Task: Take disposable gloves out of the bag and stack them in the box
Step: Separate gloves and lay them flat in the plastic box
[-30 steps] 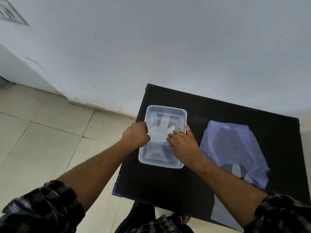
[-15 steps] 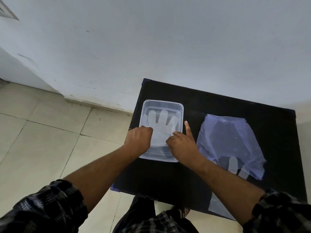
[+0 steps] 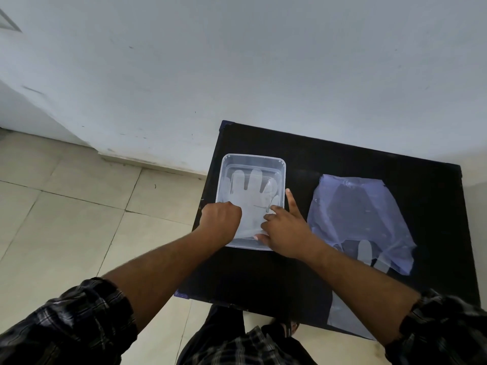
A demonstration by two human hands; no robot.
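Observation:
A clear plastic box point(image 3: 253, 159) sits on the left part of a black table point(image 3: 342, 156). A translucent disposable glove point(image 3: 251, 191) lies flat inside it, fingers pointing away from me. My left hand point(image 3: 221, 222) is curled at the box's near left, resting on the glove's cuff. At the near right corner, my right hand point(image 3: 284, 230) presses its fingertips on the glove while the index finger points along the box's right rim. A bluish plastic bag point(image 3: 358, 214) lies to the right, with another glove point(image 3: 365, 252) showing at its near end.
The table stands against a white wall point(image 3: 263, 61). Tiled floor point(image 3: 66, 219) lies to the left and below the near table edge. Part of the bag hangs over the near edge point(image 3: 342, 314).
The glove now lies spread flatter in the box, its fingers clearly showing. Both hands have slid toward the near end of the box, and my right index finger has stretched out.

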